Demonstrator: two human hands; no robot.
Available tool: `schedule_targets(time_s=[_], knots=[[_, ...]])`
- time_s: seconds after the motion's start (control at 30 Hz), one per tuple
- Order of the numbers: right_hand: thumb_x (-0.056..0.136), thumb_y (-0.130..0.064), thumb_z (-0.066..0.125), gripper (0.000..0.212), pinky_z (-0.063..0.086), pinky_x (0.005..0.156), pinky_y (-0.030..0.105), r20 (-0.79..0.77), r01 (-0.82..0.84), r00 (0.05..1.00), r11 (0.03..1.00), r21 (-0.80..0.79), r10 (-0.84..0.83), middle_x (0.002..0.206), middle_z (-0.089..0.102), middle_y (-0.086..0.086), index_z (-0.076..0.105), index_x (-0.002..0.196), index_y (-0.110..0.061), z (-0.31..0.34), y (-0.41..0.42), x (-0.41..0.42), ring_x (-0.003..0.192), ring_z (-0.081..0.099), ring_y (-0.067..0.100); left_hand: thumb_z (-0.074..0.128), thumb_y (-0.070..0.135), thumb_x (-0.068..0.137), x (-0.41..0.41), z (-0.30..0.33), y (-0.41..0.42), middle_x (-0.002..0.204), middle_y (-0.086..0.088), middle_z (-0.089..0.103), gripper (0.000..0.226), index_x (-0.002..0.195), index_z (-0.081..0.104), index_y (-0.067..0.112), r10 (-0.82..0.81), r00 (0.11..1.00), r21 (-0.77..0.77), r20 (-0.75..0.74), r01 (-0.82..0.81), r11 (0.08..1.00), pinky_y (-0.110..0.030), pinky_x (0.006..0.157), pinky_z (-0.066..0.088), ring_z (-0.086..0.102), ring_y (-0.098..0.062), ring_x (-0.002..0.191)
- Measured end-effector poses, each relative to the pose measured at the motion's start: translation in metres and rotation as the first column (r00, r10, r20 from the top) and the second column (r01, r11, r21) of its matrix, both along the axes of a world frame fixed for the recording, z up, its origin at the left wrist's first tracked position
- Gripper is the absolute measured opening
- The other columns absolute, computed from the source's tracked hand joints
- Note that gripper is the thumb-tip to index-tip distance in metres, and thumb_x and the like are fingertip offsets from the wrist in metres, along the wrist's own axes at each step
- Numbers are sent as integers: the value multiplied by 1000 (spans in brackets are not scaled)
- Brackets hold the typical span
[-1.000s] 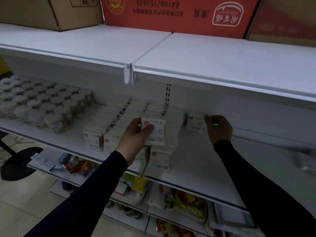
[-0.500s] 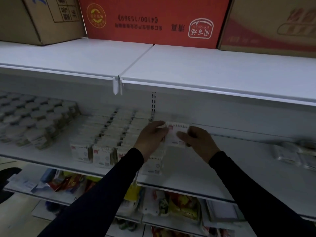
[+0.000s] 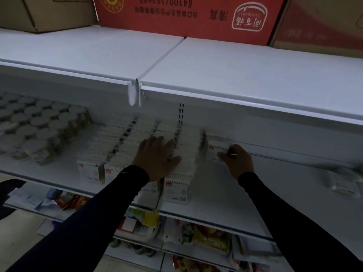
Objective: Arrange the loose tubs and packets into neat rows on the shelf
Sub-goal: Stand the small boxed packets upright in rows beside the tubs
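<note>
1. Left hand [image 3: 157, 157] is lying flat on top of the packed rows [image 3: 137, 142] of white packets in the middle of the shelf [image 3: 225, 195]. Fingers are straight and a bit spread, pressing down and not gripping anything.

2. Right hand [image 3: 236, 160] has one loose packet [image 3: 214, 149] pinched by its right edge, thumb in front and fingers curled round it. The packet is upright, facing out, just right of the last row and near the back wall. It's blurry there, so I can't tell if its bottom is on the shelf.

3. Jars [image 3: 39, 130] are further left on the same shelf, already in a tidy block. More clear packets [image 3: 341, 181] are lying loose at the far right, well apart from the rows.

4. How these packets handle, my guess: light, flat, clear stiff plastic with a card face. They'd be a bit slippery and tip over easily when stood on edge. They look thin, so squeezing hard in the middle would probably flex them. Best grip looks like the side edges or top corners, like the right hand is doing.

5. Looks like the step is starting a new row beside the existing ones. The flat left hand would keep the neighbours from toppling.

6. Front packet [image 3: 175, 190] sits right at the shelf lip.
</note>
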State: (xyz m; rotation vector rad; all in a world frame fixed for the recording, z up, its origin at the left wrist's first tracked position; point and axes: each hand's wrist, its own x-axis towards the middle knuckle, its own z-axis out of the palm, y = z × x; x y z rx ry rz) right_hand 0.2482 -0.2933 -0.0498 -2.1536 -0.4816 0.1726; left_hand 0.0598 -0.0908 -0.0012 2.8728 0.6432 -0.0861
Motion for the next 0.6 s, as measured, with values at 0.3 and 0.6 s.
schedule_targets(time_s=[0.3,0.6], knots=[[81,-28,76,34,38,66,32,38,37,999,998,-43,-36,82,58,17,51,83,-5,-2,23,18,77,55,29,15,72,92,0,-5,1,163,-4,6,76,155,9,31,-32,999,37,8,32,999,-46,120,2,3,-26,149],[79,-32,77,43,39,75,24,2,67,998,997,-42,-67,98,64,11,59,107,-5,-4,24,20,89,59,23,-7,78,65,0,-6,3,162,-6,13,103,154,14,31,-32,999,48,36,30,998,-44,120,4,9,-27,148]])
